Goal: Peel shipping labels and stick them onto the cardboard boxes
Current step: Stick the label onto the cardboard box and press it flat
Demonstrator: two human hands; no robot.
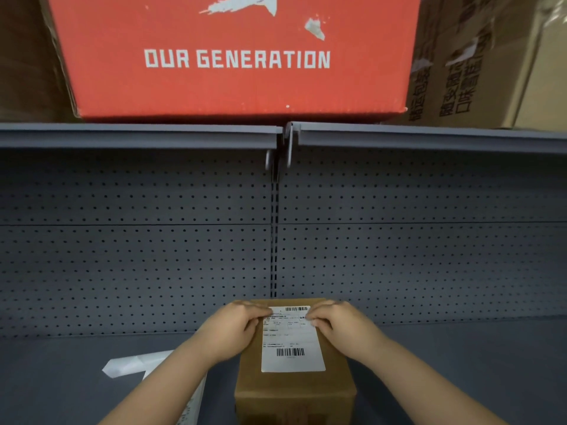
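A small brown cardboard box stands on the grey shelf, low in the middle of the view. A white shipping label with two barcodes lies flat on its top face. My left hand rests on the label's far left edge, fingers curled down onto it. My right hand rests on the far right edge in the same way. Both hands press on the label near the box's far side; the label's far corners are partly hidden under the fingers.
White backing paper lies on the shelf left of the box, partly under my left forearm. A grey pegboard wall rises behind. On the upper shelf sit a red box and brown cartons.
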